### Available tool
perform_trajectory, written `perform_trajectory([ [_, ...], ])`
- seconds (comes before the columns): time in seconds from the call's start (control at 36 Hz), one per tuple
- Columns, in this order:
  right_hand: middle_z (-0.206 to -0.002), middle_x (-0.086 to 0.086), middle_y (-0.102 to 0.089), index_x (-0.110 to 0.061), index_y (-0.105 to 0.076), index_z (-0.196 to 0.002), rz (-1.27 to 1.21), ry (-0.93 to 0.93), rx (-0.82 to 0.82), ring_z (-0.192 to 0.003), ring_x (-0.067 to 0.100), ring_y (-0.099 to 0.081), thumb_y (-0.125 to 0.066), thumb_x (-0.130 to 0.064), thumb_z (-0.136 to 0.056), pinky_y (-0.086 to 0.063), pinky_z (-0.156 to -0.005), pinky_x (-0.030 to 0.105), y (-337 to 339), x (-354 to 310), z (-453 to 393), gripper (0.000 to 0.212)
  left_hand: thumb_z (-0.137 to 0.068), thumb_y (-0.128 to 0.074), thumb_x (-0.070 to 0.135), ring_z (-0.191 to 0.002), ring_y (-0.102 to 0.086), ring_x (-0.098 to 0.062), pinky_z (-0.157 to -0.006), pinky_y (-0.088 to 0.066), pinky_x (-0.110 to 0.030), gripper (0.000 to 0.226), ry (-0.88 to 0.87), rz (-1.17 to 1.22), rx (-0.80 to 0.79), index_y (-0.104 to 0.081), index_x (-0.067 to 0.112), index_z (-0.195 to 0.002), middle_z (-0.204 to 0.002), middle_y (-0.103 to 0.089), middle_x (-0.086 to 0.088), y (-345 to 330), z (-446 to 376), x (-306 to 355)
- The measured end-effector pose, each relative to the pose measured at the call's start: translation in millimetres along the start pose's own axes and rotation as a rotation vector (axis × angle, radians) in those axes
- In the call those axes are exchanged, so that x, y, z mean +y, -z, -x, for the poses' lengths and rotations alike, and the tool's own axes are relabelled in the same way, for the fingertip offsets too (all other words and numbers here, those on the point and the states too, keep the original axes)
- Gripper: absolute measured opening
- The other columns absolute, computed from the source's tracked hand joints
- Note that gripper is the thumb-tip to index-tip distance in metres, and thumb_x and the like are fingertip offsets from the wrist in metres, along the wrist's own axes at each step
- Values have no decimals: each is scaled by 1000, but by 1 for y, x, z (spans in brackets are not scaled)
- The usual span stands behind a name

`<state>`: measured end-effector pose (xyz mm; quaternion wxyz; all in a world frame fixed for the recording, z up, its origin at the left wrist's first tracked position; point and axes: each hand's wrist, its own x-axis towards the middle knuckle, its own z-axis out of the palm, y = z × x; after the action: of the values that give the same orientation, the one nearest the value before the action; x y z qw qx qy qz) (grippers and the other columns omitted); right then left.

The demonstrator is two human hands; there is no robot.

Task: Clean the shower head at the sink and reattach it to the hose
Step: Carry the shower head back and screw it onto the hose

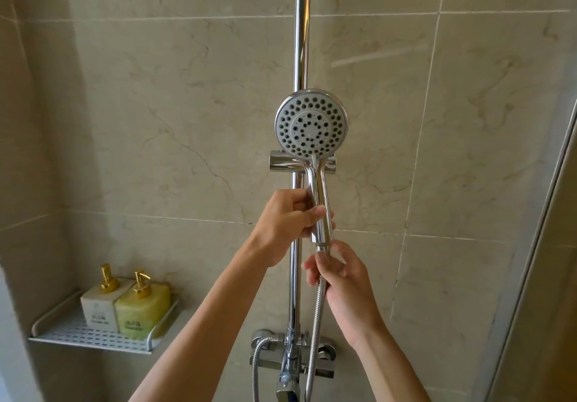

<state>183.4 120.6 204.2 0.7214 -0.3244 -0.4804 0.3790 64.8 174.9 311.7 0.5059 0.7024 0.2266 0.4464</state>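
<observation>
chrome shower head [311, 125] upright, grey nozzle face toward camera; metal hose [316, 317] joined at handle base, hanging down

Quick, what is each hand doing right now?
Left hand: closed, gripping the chrome handle of the round shower head.
Right hand: closed, pinching the ribbed metal hose just below the handle.

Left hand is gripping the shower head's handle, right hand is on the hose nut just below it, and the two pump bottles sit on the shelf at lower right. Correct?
Not quite: the two pump bottles sit on the shelf at lower left, as the head view shows. The rest holds: the left hand grips the shower head by its handle, and the right hand holds the hose nut below it.
</observation>
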Motion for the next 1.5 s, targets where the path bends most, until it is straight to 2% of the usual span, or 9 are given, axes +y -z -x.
perform_trajectory([
  [0.19,-65,8,-50,-16,-55,-74,-26,-121,-113,-64,22,-43,-37,-16,-107,-38,-69,31,-2,-7,1,38,-92,-60,-3,-97,-64,-54,-87,-51,-67,8,0,-7,-1,-64,-9,-93,-101,-68,-35,2,0,0],
  [0.47,-77,6,-55,-7,-74,-98,-37,-145,-59,-72,17,-52,-54,-38,-102,-45,-74,31,0,-6,4,37,-91,-61,-4,-90,-72,-43,-80,-60,-53,7,8,13,8,-66,-9,-94,-97,-71,-30,4,-2,-10],
  [0.58,-75,14,-61,-4,-64,-106,31,-26,39,-72,24,-57,-72,-15,-90,-49,-75,33,-1,-1,5,22,-92,-61,-3,-85,-74,-35,-75,-63,-43,8,1,15,-2,-66,-8,-93,-97,-71,-30,2,-2,-13],
  [0.78,-74,12,-67,-9,-76,-93,-15,-75,41,-69,26,-64,-48,-25,-101,-54,-73,37,0,1,6,33,-92,-59,-4,-89,-73,-38,-80,-60,-50,7,-2,42,-13,-66,-6,-93,-99,-70,-32,1,-3,-11],
  [0.97,-79,13,-64,-10,-60,-108,-40,-162,-43,-72,24,-60,-56,-41,-99,-49,-77,40,4,-3,6,33,-91,-61,-4,-71,-73,-21,-66,-60,-36,7,2,0,-26,-65,-4,-85,-84,-72,-25,2,-1,-12],
  [1.08,-74,11,-65,-6,-54,-112,12,-109,-24,-66,22,-60,-74,-25,-87,-47,-76,36,6,2,5,37,-92,-60,-3,-85,-74,-35,-66,-61,-32,7,7,17,-15,-65,-7,-91,-99,-71,-30,0,0,-12],
  [1.28,-90,12,-74,-16,-76,-91,47,-95,-2,-81,22,-67,-47,-20,-105,-51,-77,34,4,4,5,33,-92,-61,-2,-79,-72,-28,-62,-59,-27,7,-10,-5,-19,-64,-4,-86,-100,-69,-33,-1,-1,-10],
  [1.42,-101,7,-73,-19,-80,-97,10,-148,-5,-85,19,-52,-53,-37,-98,-39,-81,36,5,-2,3,32,-92,-61,-3,-85,-72,-40,-74,-60,-44,6,-18,-3,-17,-64,-6,-88,-100,-68,-34,0,-2,-7],
  [1.5,-82,10,-52,-14,-75,-97,52,-107,6,-79,24,-42,-66,-53,-88,-36,-80,39,4,-5,4,41,-91,-61,-3,-92,-70,-46,-75,-61,-47,6,-10,5,-21,-65,-6,-89,-100,-69,-34,0,-1,-5],
])
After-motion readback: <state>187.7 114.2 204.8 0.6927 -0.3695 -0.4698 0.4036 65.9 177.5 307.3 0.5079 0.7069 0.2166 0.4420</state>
